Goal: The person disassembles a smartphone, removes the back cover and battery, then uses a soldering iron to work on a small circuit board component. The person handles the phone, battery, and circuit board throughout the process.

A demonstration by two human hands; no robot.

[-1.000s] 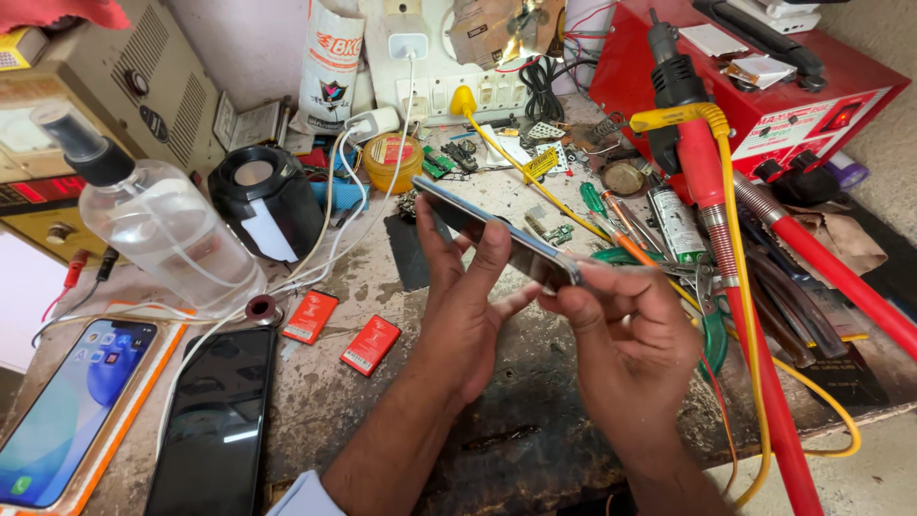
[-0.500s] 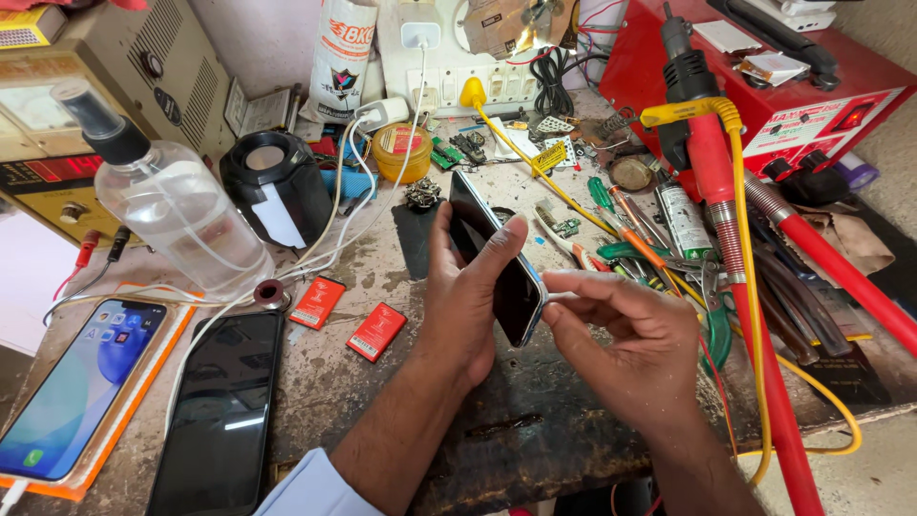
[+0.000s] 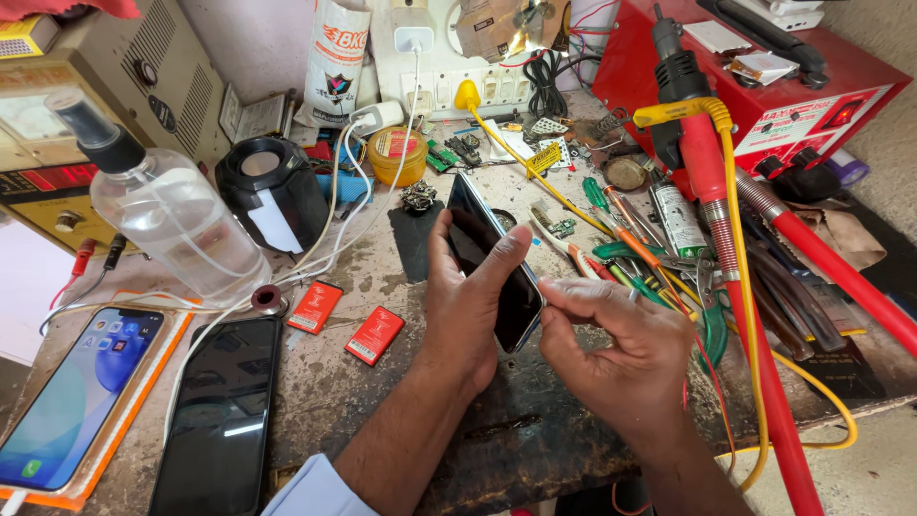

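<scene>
A: Item 1, obscured parts?
B: The dark smartphone's [image 3: 497, 263] lower body sits behind the left hand [image 3: 468, 306]; whatever the right hand [image 3: 626, 349] pinches at its bottom edge is too small to make out.

A: Item 1, appearance and place?
B: Slim, glossy black screen, tilted on edge, held above the grimy workbench [image 3: 382, 401], between a clear spray bottle [image 3: 172, 215] and a red-handled soldering tool [image 3: 707, 162].

A: Fingers?
B: Left fingers wrapped narrowly around the phone, thumb across the glass. Right fingertips closed together, touching the phone's lower corner.

A: Nearby?
B: 2 phones lie flat at left.
</scene>
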